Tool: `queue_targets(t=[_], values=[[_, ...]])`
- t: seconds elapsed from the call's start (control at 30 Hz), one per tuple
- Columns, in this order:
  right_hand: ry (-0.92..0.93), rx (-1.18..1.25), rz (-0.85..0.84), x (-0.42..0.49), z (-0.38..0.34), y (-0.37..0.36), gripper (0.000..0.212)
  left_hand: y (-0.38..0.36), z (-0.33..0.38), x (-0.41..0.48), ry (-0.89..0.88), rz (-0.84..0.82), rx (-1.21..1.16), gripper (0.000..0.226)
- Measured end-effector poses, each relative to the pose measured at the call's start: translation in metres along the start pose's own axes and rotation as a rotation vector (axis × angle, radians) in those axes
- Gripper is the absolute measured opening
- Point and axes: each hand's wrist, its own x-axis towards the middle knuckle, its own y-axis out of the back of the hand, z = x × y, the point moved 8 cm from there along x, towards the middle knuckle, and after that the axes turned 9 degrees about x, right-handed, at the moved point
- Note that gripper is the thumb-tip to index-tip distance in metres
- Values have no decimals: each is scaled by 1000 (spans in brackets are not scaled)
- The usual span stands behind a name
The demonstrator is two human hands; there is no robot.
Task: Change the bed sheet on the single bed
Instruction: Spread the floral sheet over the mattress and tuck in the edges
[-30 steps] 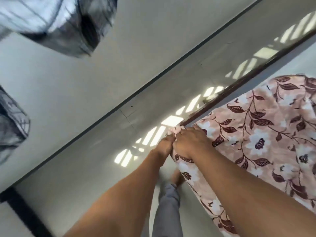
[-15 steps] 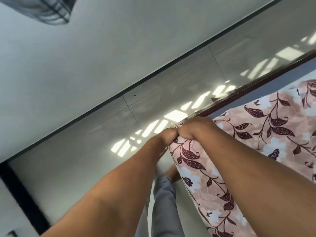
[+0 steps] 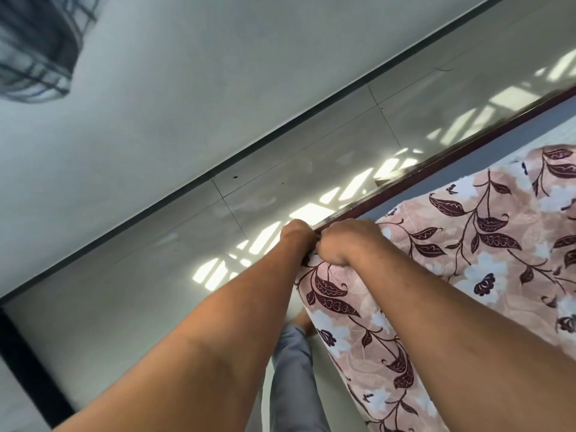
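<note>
A person's left hand [image 3: 296, 236] and right hand [image 3: 344, 241] meet knuckle to knuckle at the corner of a single bed, both with fingers curled down into the bunched edge of a floral bed sheet [image 3: 467, 263]. Each hand grips the cloth at that corner; the fingertips themselves are hidden in the folds. The sheet, pink with dark maroon leaves and pale flowers, spreads from the corner across the mattress [image 3: 511, 135] toward the right edge of the view and hangs down the near side of the bed below the right forearm. A strip of bare grey-blue mattress shows beyond the sheet's far edge, alongside the dark wooden bed frame [image 3: 442, 157], which runs diagonally away from the corner. On the far side of the frame lies a glossy tiled floor [image 3: 280, 188] marked with bright patches of sunlight, and past it a pale wall [image 3: 187, 73] above a dark skirting line. Directly below the corner, between the forearms, a grey trouser leg [image 3: 293, 378] and a bare foot [image 3: 304, 321] stand on the floor beside the bed. A blurred checked cloth [image 3: 34, 48] hangs far from the bed at upper left.
</note>
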Motion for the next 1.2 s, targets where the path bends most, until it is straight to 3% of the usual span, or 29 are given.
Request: queue_targets(t=[0.17,0.27,0.37,0.53,0.7,0.97,1.03,1.2], values=[[-2,-1,18,1,1,-1,47,-2,-21,13,37,184,-190,16],[-4,1,21,0,3,-1,50,-3,-31,14,-18,252,-408,40],[-5,6,24,2,4,-4,51,-6,-47,11,-84,205,-740,40],[5,-6,8,1,3,-4,51,-13,-58,-17,-204,-64,-909,33],[-5,3,-8,1,0,-4,54,-31,-41,-38,-215,-312,-775,51],[26,8,39,-3,-2,2,46,-22,-5,-33,-251,-231,-283,30],[28,81,158,-11,2,6,47,-17,-1,-26,-253,-199,-138,30],[-11,288,766,-71,24,8,38,-6,8,-10,-182,-91,45,36]])
